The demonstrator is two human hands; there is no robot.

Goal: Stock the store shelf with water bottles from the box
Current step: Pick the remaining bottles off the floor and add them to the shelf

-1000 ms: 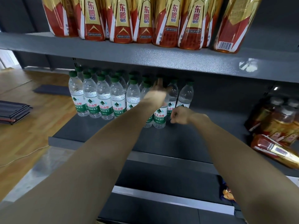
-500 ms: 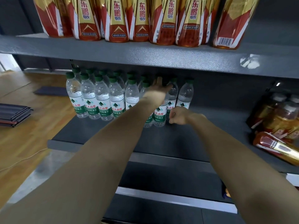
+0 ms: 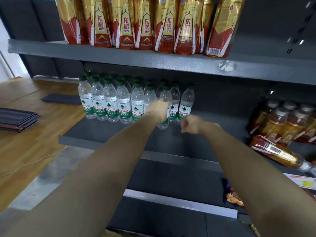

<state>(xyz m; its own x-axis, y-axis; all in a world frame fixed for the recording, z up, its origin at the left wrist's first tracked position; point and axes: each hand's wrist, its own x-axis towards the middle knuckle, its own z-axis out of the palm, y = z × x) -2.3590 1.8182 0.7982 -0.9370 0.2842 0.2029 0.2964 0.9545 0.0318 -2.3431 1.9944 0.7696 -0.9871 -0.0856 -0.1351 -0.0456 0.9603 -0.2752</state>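
Head view: left hand (image 3: 158,109) gripping front water bottle (image 3: 164,106), right hand (image 3: 189,124) fisted, empty, just beside.

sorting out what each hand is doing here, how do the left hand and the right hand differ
The left hand is wrapped around the body of a water bottle standing on the shelf; the right hand is curled into a fist and holds nothing. The left hand sits higher and further in among the bottles; the right hand hangs lower, in front of the row's right end. Both reach out over the same shelf.
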